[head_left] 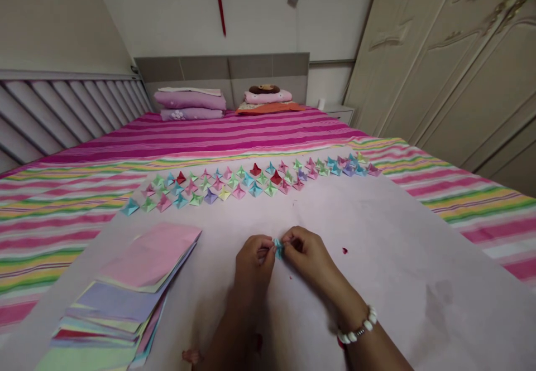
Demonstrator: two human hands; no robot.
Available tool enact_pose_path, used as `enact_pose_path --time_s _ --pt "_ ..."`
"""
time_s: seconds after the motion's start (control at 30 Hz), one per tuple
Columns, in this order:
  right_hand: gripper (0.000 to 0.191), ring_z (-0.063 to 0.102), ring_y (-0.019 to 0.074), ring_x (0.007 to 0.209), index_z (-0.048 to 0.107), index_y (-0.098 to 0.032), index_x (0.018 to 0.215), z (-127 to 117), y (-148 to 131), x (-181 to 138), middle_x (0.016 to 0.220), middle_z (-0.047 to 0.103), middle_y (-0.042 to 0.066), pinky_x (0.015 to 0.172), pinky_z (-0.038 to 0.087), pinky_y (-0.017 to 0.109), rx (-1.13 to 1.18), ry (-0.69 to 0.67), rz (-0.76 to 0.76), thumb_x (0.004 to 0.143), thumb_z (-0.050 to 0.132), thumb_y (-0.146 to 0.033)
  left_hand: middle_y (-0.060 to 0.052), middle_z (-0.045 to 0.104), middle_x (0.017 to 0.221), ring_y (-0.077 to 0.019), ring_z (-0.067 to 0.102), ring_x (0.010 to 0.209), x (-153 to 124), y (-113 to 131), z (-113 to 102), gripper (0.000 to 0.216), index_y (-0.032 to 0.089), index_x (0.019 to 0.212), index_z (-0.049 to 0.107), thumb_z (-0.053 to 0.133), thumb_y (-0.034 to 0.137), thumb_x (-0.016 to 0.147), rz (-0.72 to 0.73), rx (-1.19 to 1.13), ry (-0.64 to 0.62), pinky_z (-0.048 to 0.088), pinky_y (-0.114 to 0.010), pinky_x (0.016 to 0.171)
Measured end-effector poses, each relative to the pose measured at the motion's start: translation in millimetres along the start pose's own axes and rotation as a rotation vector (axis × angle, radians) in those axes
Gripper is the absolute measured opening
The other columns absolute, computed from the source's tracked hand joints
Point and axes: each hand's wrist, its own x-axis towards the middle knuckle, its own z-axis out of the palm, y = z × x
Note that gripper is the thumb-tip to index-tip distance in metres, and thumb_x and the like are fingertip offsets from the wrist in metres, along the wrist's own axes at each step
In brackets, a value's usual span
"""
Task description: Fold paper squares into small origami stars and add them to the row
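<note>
A small light-blue folded paper piece (278, 247) is pinched between my two hands, just above the pale board. My left hand (254, 259) grips its left side between thumb and fingertips. From the right, my right hand (309, 253) pinches the other side; a white-beaded bracelet (358, 326) circles that wrist. Farther off, several rows of folded paper boats (255, 188) in blue, green, pink, red, yellow and purple stretch across the board. To the left of my hands lies a fanned stack of coloured paper sheets (154, 254), pink on top.
The pale board (402, 259) rests on a striped bedspread (469, 206). Small red scraps (345, 251) lie on the board. Folded bedding (190, 103) sits by the headboard (184, 72). A railing (79, 109) runs along the left and a wardrobe (452, 64) stands at right.
</note>
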Motion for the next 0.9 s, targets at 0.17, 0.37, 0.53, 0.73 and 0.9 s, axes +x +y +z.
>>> enact_pose_path --time_s 0.17,0.37,0.53,0.73,0.9 --pt "0.015 0.052 0.0126 0.056 0.063 -0.019 0.071 0 2 1 0.065 0.061 -0.001 0.053 0.038 0.023 0.040 -0.002 0.000 0.068 0.051 -0.010 -0.007 0.067 0.086 -0.0172 0.066 0.077 1 1 -3 0.009 0.017 0.076 0.065 0.056 0.019 0.074 0.036 0.089 0.023 0.057 -0.029 0.065" --pt "0.023 0.058 0.0146 0.067 0.064 -0.018 0.064 -2 4 2 0.072 0.063 0.002 0.064 0.044 0.026 0.040 -0.014 -0.033 0.067 0.048 -0.002 -0.007 0.066 0.092 -0.0176 0.066 0.082 0 1 -3 0.017 0.018 0.075 0.066 0.050 0.010 0.072 0.172 0.211 0.008 0.056 -0.028 0.062" --pt "0.024 0.058 0.0143 0.067 0.063 -0.018 0.063 -3 2 2 0.071 0.063 0.001 0.065 0.044 0.026 -0.012 0.010 -0.036 0.067 0.048 0.001 -0.007 0.063 0.092 -0.0160 0.064 0.079 -2 -2 0 0.016 0.018 0.075 0.063 0.051 0.008 0.071 0.209 0.296 0.053 0.056 -0.028 0.063" --pt "0.024 0.057 0.0141 0.065 0.062 -0.018 0.064 -2 -1 1 0.070 0.062 0.001 0.062 0.044 0.025 -0.052 0.016 -0.034 0.066 0.049 0.002 -0.009 0.061 0.093 -0.0185 0.063 0.084 -3 -9 4 0.018 0.017 0.081 0.063 0.050 0.007 0.072 0.235 0.365 0.082 0.057 -0.031 0.066" --pt "0.024 0.056 0.0145 0.064 0.062 -0.018 0.063 -2 -3 1 0.068 0.062 0.001 0.061 0.042 0.025 -0.089 0.021 -0.031 0.064 0.049 0.002 -0.009 0.062 0.095 -0.0208 0.063 0.088 -4 -12 5 0.017 0.018 0.085 0.064 0.052 0.011 0.075 0.257 0.416 0.084 0.056 -0.035 0.072"
